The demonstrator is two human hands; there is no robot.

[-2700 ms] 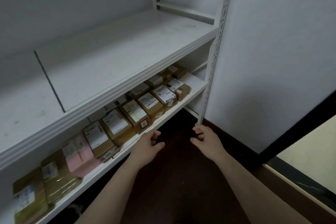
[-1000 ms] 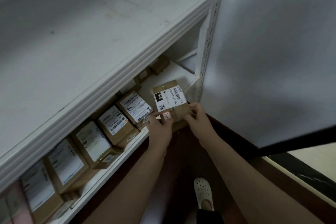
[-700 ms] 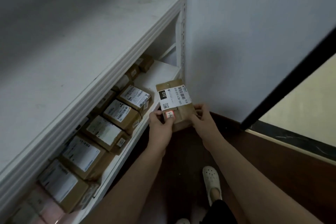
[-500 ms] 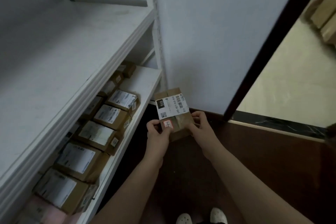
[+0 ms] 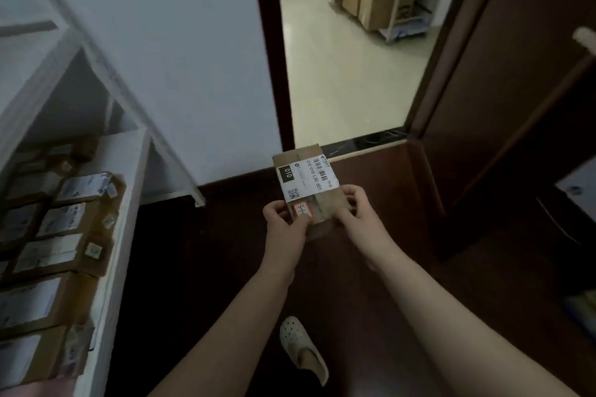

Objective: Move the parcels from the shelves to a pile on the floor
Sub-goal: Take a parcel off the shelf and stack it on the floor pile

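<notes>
Both hands are out in front, and between them is a small flat brown cardboard parcel with a white barcode label (image 5: pixel 306 179), held in the air above the dark brown floor (image 5: pixel 209 251), just short of the open doorway. The left hand (image 5: pixel 283 224) pinches the near left corner, thumb on top beside a small red-edged sticker. The right hand (image 5: pixel 359 214) curls round the near right edge, fingers clamped on the cardboard. The parcel faces label up, its far end pointing toward the pale floor of the next room. Off to the left, the white metal shelf (image 5: pixel 127 158) carries a row of brown cardboard parcels with white labels (image 5: pixel 61 222), lying flat and well apart from the held one. Below the arms, one white perforated clog (image 5: pixel 301 348) stands on the floor. A dark brown door (image 5: pixel 516 74) stands open at the right, and large cardboard boxes (image 5: pixel 371 0) sit on a rack in the far room.
</notes>
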